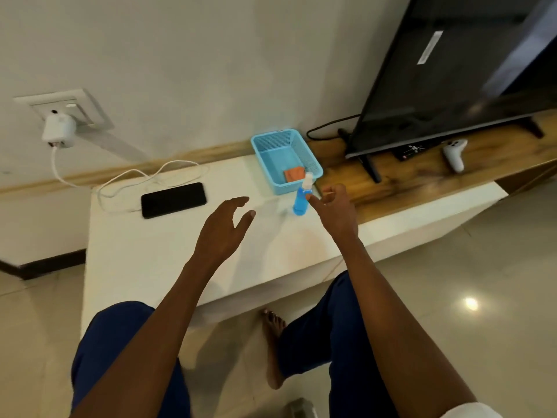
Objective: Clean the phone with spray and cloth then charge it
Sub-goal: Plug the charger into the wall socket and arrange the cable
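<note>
Phone [174,200] lay flat on the white top [150,254], left of the spray [301,197]. Both hands were empty: left hand [224,229] spread, right hand [336,208] loosely curled beside the spray. Phone likely rigid, slick, fragile; grip its long edges.
</note>
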Demonstrator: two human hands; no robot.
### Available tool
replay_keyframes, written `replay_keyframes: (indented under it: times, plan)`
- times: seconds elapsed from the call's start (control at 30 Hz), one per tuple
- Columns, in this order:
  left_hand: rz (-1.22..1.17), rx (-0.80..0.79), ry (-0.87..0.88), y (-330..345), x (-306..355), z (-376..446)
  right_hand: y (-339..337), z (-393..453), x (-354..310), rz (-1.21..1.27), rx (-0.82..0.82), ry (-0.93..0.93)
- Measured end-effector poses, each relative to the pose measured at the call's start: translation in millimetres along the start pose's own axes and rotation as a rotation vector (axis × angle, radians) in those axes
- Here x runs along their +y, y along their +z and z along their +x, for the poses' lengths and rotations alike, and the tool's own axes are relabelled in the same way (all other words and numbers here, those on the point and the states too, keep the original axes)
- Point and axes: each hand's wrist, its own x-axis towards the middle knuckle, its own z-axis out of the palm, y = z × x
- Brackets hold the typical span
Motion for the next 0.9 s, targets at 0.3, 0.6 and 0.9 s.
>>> replay_keyframes:
  times: [0.3, 0.6, 0.9]
  plan:
    - [-0.065, 0.008, -0.049, 20, 3, 9, 28, 28, 8, 0.041, -0.175, -0.015]
    - [-0.064, 0.006, -0.054, 23, 8, 16, 34, 39, 9, 0.219, -0.135, -0.021]
    - [0.003, -0.017, -0.013, 35, 1, 48, 39, 75, -19, 0.404, -0.053, -0.114]
